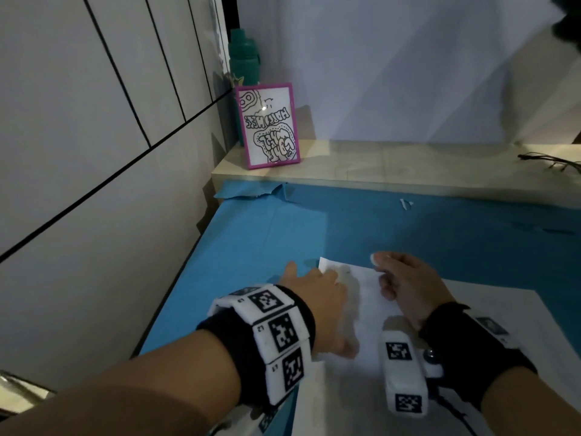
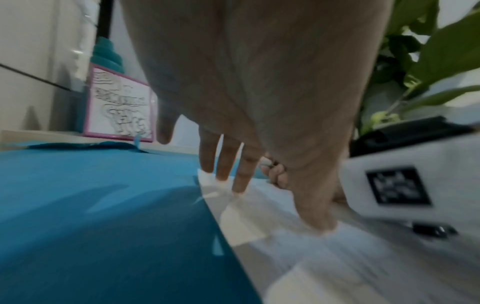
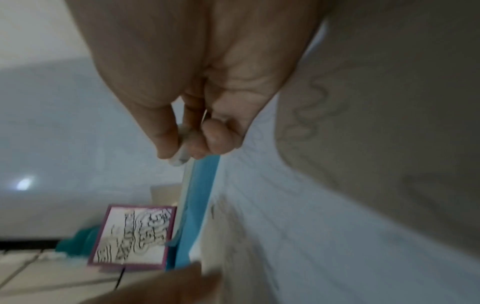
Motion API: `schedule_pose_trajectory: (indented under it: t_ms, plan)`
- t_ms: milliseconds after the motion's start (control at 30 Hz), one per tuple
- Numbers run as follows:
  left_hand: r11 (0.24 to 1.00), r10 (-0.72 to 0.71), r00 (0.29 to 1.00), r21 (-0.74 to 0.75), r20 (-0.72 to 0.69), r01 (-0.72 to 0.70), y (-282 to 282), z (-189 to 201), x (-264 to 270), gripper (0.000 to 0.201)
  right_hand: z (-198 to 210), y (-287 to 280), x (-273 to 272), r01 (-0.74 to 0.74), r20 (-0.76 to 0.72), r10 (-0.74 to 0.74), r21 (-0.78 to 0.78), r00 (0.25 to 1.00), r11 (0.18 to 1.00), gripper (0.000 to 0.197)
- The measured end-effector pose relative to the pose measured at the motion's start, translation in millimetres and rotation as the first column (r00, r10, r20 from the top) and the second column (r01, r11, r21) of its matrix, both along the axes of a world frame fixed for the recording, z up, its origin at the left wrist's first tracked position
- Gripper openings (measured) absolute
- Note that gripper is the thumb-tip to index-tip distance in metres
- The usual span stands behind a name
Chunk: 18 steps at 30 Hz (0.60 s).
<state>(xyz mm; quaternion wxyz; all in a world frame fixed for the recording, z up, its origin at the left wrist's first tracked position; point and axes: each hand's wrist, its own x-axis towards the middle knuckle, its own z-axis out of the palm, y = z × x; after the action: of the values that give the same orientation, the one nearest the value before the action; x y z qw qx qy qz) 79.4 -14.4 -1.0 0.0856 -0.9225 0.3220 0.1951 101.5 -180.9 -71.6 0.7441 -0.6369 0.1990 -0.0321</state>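
1 paper (image 1: 366, 297) corner: left hand (image 1: 317, 294) presses flat-fingered, right hand (image 1: 408, 284) pinches a white bit (image 3: 179, 159).

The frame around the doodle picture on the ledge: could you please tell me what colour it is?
The frame is magenta pink, clearest in the head view.
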Motion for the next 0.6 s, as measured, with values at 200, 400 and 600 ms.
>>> schedule_pose_trajectory:
  t_ms: [200,400,600]
  plan:
    - [0.994,-0.109,0.987,0.002,-0.115,0.109,-16,-26,10,0.061,-8,-2,0,-0.001,0.044,0.002,-0.008,0.999,1.000,0.010]
    - [0.961,0.230,0.971,0.144,0.067,-0.238,-9,-20,45,0.082,-4,1,-2,-0.055,0.062,0.064,-0.132,0.996,0.990,0.006]
    - [0.993,0.096,0.995,0.071,0.042,-0.099,3,-17,55,0.106,-5,6,-1,-0.059,0.023,0.068,-0.281,0.997,0.958,0.005]
